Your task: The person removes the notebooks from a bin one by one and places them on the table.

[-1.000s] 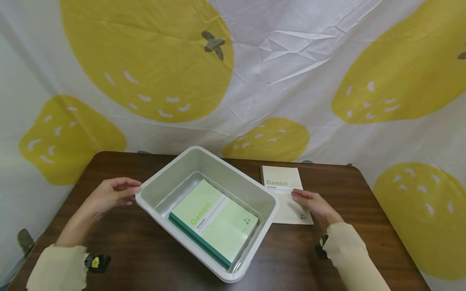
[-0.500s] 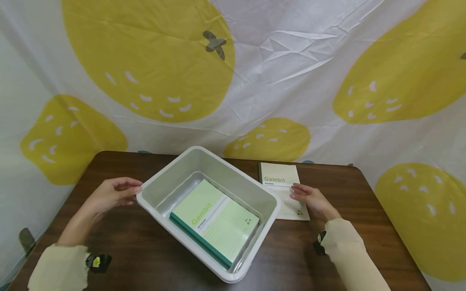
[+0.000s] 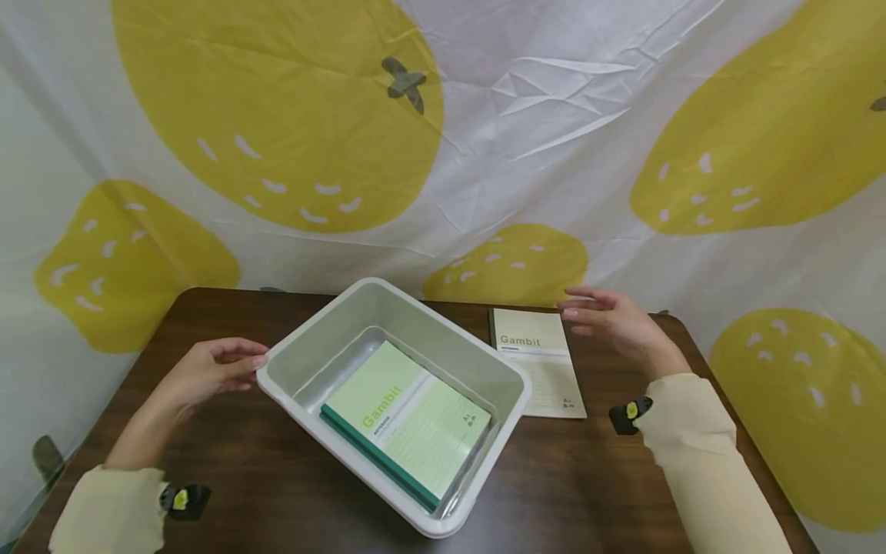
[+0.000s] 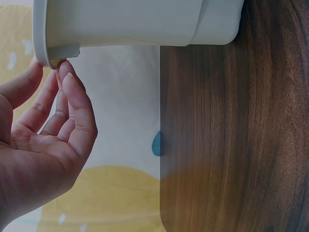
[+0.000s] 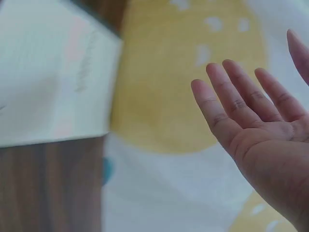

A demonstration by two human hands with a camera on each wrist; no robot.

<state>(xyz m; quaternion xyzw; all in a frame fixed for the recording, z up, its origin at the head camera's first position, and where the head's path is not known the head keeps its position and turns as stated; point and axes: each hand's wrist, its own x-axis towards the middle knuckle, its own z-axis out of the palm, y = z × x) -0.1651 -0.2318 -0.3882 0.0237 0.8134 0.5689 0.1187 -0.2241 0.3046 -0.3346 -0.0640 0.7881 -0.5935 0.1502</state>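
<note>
A light grey plastic basin stands at an angle on the table, with a green-spined Gambit notebook lying flat inside. My left hand pinches the basin's left corner; in the left wrist view the thumb and fingertips of that hand meet at the rim. A cream Gambit notebook with a dark spine lies right of the basin, its lower left part hidden behind the rim. My right hand is raised near that notebook's far right corner, fingers extended and holding nothing. The right wrist view shows the same hand apart from the notebook.
The dark wooden table has rounded far corners. Close behind it hangs a white cloth printed with large yellow fruit. Black wrist cameras sit below both hands.
The cream notebook has shifted slightly away and to the left. My right hand has left it and risen back and to the right. The left hand and basin stay put.
</note>
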